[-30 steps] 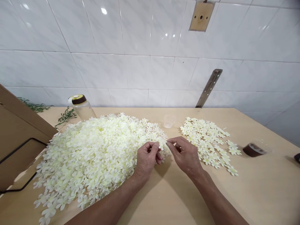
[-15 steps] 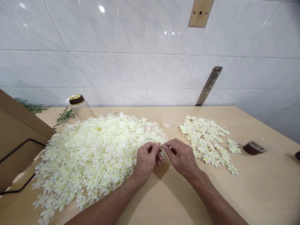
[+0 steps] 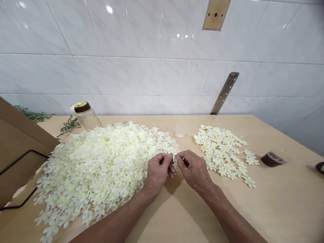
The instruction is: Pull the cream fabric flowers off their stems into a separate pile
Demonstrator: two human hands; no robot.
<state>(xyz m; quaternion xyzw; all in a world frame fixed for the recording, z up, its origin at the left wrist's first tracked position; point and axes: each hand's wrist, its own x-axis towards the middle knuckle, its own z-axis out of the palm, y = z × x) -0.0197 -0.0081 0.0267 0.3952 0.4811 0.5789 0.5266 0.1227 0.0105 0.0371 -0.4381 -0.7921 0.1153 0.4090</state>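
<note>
My left hand [image 3: 160,168] is closed in a pinch at the right edge of a big heap of cream-white artificial flowers [image 3: 101,168]. Close beside it, my right hand [image 3: 193,168] pinches thumb against forefinger, the fingertips of both hands almost meeting. Whatever sits between the fingertips is too small to make out. To the right of my right hand lies a smaller, flatter spread of the same flowers [image 3: 222,148], with yellowish centres. Behind the hands stands a small clear plastic cup [image 3: 181,130].
A clear bottle [image 3: 88,118] with a brown and yellow lid stands behind the heap, near green plastic sprigs [image 3: 69,125]. At right is a cup of dark liquid [image 3: 273,158]. A brown board [image 3: 22,141] with black wire borders the left. A tiled wall [image 3: 146,74] closes the back.
My right hand's fingertips have shifted very slightly. The rest of the scene looks the same apart from a small camera shift.
</note>
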